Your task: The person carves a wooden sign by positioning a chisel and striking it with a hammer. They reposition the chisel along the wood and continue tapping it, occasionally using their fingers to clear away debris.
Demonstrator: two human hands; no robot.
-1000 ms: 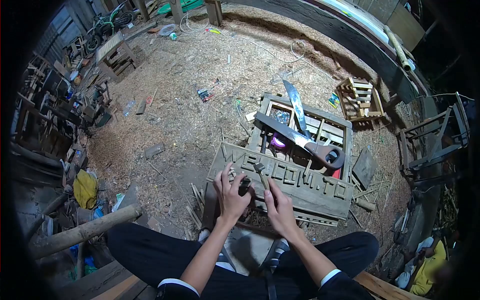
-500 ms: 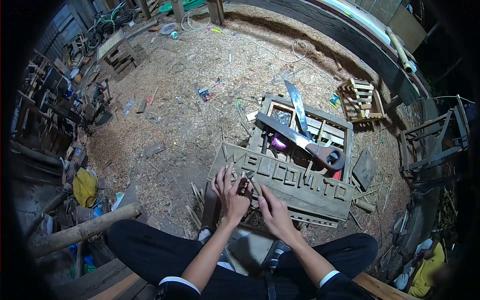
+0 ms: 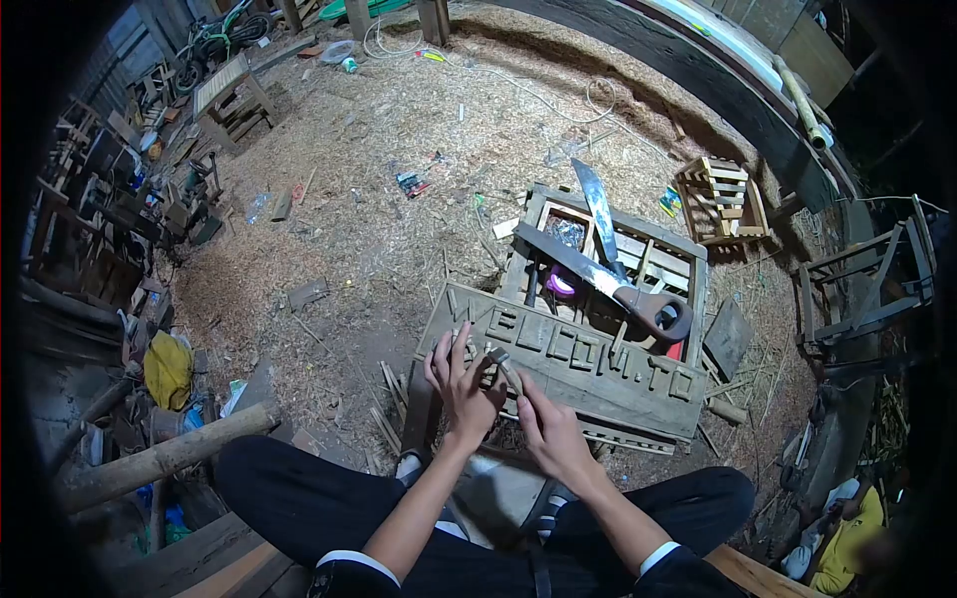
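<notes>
Right hand (image 3: 553, 437) closed around a small hammer (image 3: 513, 379), letting its head reach the left hand (image 3: 467, 399), whose fingers were parted and curled at the lettered board (image 3: 618, 401), perhaps steadying something (too dim to tell what, if anything, they held). Both forearms converged forward, wrists low. Beyond, a saw (image 3: 580, 267) lay across the slatted frame (image 3: 699, 279).

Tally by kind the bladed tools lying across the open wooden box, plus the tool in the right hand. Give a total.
Saw: 1
Machete-like blade: 1
Hammer, in the right hand: 1
Total: 3
</notes>
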